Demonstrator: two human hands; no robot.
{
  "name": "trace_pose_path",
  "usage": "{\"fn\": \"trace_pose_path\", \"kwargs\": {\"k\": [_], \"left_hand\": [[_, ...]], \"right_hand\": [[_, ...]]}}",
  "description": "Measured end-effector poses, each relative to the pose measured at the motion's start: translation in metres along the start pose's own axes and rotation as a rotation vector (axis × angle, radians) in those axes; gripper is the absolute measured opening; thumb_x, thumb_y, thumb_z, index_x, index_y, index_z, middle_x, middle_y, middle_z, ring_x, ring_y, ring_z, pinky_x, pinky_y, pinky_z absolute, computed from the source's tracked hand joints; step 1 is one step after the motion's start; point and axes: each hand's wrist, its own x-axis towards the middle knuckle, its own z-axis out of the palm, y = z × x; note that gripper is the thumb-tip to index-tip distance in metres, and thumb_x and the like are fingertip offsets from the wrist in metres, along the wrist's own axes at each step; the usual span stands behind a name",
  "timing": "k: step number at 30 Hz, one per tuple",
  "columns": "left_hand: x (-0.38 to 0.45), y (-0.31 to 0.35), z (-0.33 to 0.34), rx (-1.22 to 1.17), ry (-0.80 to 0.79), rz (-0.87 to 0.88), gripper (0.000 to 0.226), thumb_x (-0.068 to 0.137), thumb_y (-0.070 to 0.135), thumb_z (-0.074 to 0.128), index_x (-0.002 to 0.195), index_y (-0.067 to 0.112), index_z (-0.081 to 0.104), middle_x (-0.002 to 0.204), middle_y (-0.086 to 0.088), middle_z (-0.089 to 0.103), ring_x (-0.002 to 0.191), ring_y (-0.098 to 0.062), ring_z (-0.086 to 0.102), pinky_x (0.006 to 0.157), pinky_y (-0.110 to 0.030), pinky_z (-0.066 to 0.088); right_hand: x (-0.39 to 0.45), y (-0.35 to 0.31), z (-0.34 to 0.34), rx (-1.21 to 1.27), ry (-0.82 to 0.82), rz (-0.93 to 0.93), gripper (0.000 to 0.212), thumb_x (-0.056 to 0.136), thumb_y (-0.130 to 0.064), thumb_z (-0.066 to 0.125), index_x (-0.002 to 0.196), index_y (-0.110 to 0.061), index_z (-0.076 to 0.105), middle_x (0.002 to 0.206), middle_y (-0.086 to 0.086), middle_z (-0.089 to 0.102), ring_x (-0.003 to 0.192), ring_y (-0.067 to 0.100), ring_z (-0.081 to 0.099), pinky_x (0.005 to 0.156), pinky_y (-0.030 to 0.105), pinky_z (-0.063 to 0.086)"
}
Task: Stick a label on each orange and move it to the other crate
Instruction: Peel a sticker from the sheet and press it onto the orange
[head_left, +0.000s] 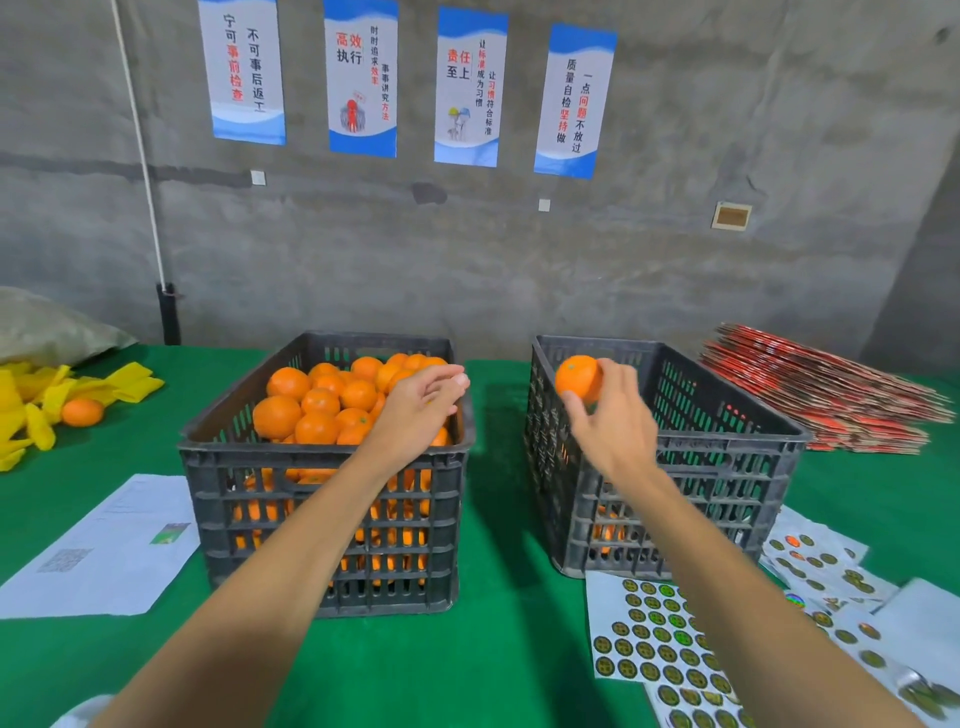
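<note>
Two dark plastic crates stand on the green table. The left crate (327, 457) is heaped with oranges (317, 410). The right crate (727, 447) holds only a few oranges low down, seen through its slats. My right hand (613, 421) grips one orange (577, 378) over the right crate's near-left corner. My left hand (423, 405) hovers over the right side of the full crate with fingers loosely curled and nothing visible in it. Sheets of round gold labels (660, 644) lie in front of the right crate.
A white printed paper (104, 551) lies left of the full crate. Yellow foam nets (31, 405) and a loose orange (82, 411) sit at far left. A stack of red flat cartons (826, 395) fills the back right. More label sheets (831, 597) spread at the right.
</note>
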Motion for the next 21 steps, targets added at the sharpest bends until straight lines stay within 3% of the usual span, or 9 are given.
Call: {"fn": "trace_pose_path", "kwargs": {"k": [5,9,13,15,17,21], "left_hand": [[-0.004,0.005,0.002,0.115,0.057,0.031,0.033,0.105,0.039,0.055,0.132,0.022,0.065,0.125,0.009,0.069,0.121,-0.008,0.062,0.107,-0.043,0.052],[-0.004,0.008,0.003,0.205,0.034,0.033,0.031,0.107,0.036,0.052,0.131,0.022,0.065,0.126,0.007,0.069,0.122,-0.009,0.061,0.108,-0.042,0.051],[-0.004,0.009,0.004,0.242,0.046,0.031,0.028,0.106,0.031,0.056,0.13,0.019,0.066,0.125,0.006,0.069,0.119,-0.008,0.061,0.107,-0.037,0.051],[-0.003,0.009,0.006,0.287,0.037,0.02,0.029,0.104,0.029,0.059,0.129,0.017,0.066,0.124,0.005,0.068,0.116,-0.008,0.061,0.107,-0.034,0.05],[0.0,0.011,0.001,0.324,0.029,-0.05,0.031,0.104,0.027,0.061,0.13,0.012,0.066,0.126,0.0,0.067,0.116,-0.013,0.061,0.107,-0.035,0.049],[0.014,0.009,-0.043,0.824,-0.004,-0.313,0.045,0.1,0.035,0.062,0.138,0.01,0.059,0.14,-0.013,0.061,0.127,-0.031,0.057,0.103,-0.039,0.047]], "right_hand": [[0.011,0.058,-0.016,-0.073,-0.095,0.187,0.064,0.091,-0.05,0.069,0.14,-0.012,0.05,0.14,0.01,0.053,0.112,0.04,0.062,0.087,0.046,0.049],[0.013,0.073,-0.024,-0.062,-0.134,0.192,0.066,0.092,-0.049,0.071,0.142,-0.01,0.054,0.132,0.015,0.063,0.114,0.04,0.062,0.089,0.047,0.052],[0.009,0.073,-0.024,-0.049,-0.162,0.198,0.048,0.1,-0.043,0.061,0.138,-0.014,0.061,0.118,0.014,0.071,0.106,0.037,0.066,0.081,0.043,0.053],[0.006,0.076,-0.025,-0.021,-0.17,0.21,0.033,0.105,-0.034,0.054,0.124,-0.014,0.071,0.101,0.012,0.075,0.091,0.033,0.068,0.076,0.041,0.057],[0.004,0.079,-0.026,0.033,-0.191,0.2,0.031,0.107,-0.028,0.05,0.109,-0.01,0.075,0.09,0.012,0.075,0.081,0.032,0.068,0.074,0.042,0.058],[-0.007,0.087,-0.033,0.112,-0.165,0.067,0.028,0.106,-0.024,0.052,0.103,-0.007,0.074,0.094,0.009,0.075,0.089,0.026,0.067,0.081,0.043,0.057]]}}
